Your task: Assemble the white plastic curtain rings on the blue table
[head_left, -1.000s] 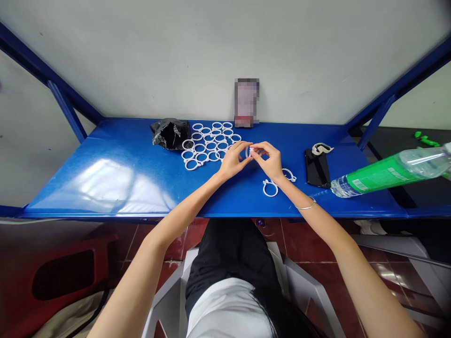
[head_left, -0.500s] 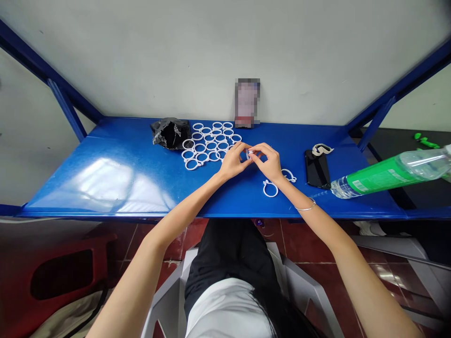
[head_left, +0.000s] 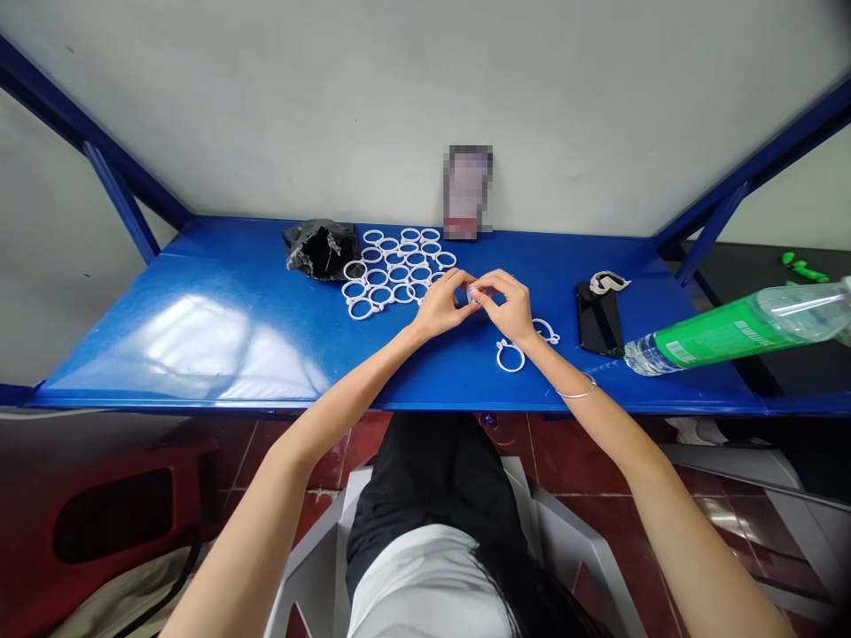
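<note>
My left hand (head_left: pixel 442 306) and my right hand (head_left: pixel 509 306) meet over the middle of the blue table (head_left: pixel 232 328), fingers pinched together on one small white plastic ring (head_left: pixel 472 293) between them. Left of the hands, several white rings lie joined in a flat sheet of rings (head_left: pixel 395 270). A loose white ring (head_left: pixel 510 355) lies by my right wrist, and another loose ring (head_left: pixel 546 331) shows just right of it.
A crumpled black bag (head_left: pixel 319 250) sits left of the ring sheet. A blurred upright card (head_left: pixel 468 192) leans on the wall. A black phone (head_left: pixel 597 317), a white clip (head_left: pixel 608 282) and a tilted green-labelled water bottle (head_left: pixel 731 330) are at the right.
Both hands have stayed together on the ring, lowering slightly toward the table and closing tighter around it. Nothing else on the table has moved.
</note>
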The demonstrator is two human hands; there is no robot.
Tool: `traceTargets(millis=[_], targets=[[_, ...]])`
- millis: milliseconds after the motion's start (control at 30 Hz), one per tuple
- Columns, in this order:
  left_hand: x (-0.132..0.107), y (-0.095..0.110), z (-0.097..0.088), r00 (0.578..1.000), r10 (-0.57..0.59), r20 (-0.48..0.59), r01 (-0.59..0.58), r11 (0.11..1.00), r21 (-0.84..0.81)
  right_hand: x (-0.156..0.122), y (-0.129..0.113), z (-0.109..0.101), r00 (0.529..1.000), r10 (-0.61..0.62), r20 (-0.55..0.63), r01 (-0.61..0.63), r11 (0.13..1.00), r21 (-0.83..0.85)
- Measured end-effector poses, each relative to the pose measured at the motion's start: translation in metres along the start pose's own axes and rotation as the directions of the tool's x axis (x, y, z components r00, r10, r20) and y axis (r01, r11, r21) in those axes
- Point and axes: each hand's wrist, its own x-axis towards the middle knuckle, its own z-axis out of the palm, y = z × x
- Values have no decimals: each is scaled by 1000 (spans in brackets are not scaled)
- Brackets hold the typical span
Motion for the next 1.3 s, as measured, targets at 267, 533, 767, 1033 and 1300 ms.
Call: traceTargets(millis=[267, 533, 767, 1033, 1300], targets=[[-3, 1, 0, 1000, 19, -1, -19, 999, 35, 0, -1, -1, 999, -41, -16, 41, 999, 7], [-8, 1, 3, 999, -18, 38, 16, 998, 63, -4, -1, 2, 1000, -25, -16, 25, 999, 27], [-14, -3, -7, 996, 88, 26, -91, 989, 119, -7, -7, 4, 1000, -17, -4, 18, 999, 47], [-14, 4, -9, 998, 40, -38, -40, 999, -5, -9, -6, 2, 995, 94, -24, -92, 993, 69], [-17, 5, -8, 1000, -29, -6, 28, 998, -55, -9, -10, 1, 991, 133, -11, -132, 987, 88]])
